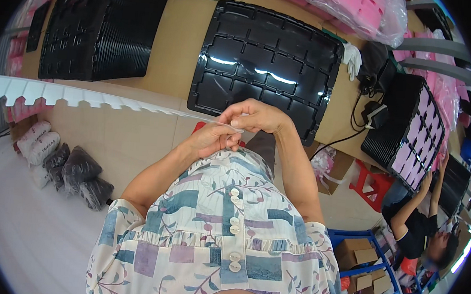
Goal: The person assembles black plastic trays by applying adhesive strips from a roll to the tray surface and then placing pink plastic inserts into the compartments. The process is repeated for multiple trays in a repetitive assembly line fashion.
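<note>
A long white strip with a notched lower edge (pixel 86 95) reaches from the far left to my two hands, in front of my body. My left hand (pixel 215 138) is closed around its narrow end, fingers curled. My right hand (pixel 256 117) meets it there, thumb and forefinger pinched on the strip's clear-looking tip. The exact grip is partly hidden by the fingers. Just beyond my hands lies a glossy black plastic tray (pixel 269 59) with moulded compartments, on a tan worktable (pixel 183 31). I see no parts in its compartments.
A tall stack of black trays (pixel 104 34) stands at the left. White gloves (pixel 352 61), a black adapter (pixel 376 114) and trays with pink pieces (pixel 419 132) are on the right. A red stool (pixel 372 184) and a co-worker (pixel 418 231) are farther right; dark bags (pixel 81 169) lie left.
</note>
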A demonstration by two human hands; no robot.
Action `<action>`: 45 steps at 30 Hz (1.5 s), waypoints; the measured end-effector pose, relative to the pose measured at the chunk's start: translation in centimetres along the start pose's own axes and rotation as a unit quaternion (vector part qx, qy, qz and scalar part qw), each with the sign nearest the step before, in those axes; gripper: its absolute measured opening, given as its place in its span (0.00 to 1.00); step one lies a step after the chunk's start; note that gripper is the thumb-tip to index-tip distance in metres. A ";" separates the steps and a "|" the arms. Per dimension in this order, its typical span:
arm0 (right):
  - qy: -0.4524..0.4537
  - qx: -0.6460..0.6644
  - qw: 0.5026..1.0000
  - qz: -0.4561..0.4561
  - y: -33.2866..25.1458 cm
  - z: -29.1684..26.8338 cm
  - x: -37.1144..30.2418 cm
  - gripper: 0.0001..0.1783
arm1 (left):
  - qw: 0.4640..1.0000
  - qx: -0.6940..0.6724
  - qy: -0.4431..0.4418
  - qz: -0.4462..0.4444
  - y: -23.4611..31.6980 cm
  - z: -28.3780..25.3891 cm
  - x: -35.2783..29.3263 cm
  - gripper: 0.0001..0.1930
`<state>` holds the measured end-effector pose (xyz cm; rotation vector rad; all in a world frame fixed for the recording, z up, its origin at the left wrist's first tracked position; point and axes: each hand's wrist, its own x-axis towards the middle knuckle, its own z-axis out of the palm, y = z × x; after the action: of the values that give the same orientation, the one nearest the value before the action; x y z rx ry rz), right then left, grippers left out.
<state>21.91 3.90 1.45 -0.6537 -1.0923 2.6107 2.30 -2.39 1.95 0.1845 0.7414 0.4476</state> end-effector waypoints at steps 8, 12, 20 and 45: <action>0.094 -0.153 0.976 -0.124 1.3 1.4 0.2 0.11 | 0.947 0.279 0.147 0.061 1.0 2.1 -2.9 0.20; 0.303 -0.265 0.899 -0.172 0.0 3.9 -1.7 0.11 | 0.835 0.455 0.198 0.239 2.1 4.1 -6.3 0.29; 0.391 -0.302 0.855 -0.160 1.1 6.9 -5.5 0.10 | 0.824 0.435 0.261 0.252 4.0 6.9 -2.8 0.07; 0.676 -0.339 0.650 0.074 6.4 4.1 -9.7 0.15 | 0.485 0.766 -0.043 0.419 1.8 7.4 14.9 0.03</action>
<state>28.07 -6.71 2.44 -2.2977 -1.2646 0.8761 16.44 5.96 -1.21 2.3828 0.7028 0.5470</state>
